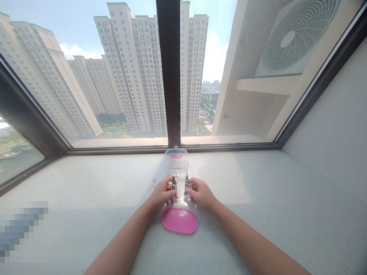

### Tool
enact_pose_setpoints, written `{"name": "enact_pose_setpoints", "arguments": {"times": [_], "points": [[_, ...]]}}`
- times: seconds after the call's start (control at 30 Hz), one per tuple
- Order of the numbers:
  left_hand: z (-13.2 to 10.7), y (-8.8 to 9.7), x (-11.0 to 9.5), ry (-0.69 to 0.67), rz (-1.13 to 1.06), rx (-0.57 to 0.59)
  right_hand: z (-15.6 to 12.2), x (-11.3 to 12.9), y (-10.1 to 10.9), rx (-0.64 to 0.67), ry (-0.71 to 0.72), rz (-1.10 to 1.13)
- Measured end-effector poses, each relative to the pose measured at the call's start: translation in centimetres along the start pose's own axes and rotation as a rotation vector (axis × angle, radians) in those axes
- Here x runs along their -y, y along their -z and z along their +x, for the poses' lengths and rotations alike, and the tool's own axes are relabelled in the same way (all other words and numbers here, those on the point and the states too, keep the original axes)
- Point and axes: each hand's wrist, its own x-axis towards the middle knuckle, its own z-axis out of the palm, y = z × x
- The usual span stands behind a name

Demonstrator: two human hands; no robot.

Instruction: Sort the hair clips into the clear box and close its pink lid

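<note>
Between its fingers, my left hand (166,191) pinches a slim black clip (174,183) that looks like a hair clip. A matching black clip (187,183) is in the closed fingers of my right hand (197,191). Both clips point away from me, side by side with a small gap between them. Just beyond them stands a clear plastic box (183,168), with something thin and yellowish inside. Nearer to me, below the hands, lies a pink oval tray or lid (179,220).
Behind the box, against the window frame, is a clear lid-like piece with a pink handle (176,156). Small ring-shaped things (154,181) lie left of my left hand. The pale sill (86,191) ends at the dark window frame (172,76). A white wall (329,126) bounds the right.
</note>
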Motion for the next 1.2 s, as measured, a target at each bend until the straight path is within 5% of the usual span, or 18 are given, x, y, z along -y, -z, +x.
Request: {"name": "enact_pose_setpoints", "arguments": {"times": [1.2], "points": [[0.01, -0.19, 0.01, -0.026, 0.03, -0.005, 0.33, -0.22, 0.14, -0.003, 0.018, -0.015]]}}
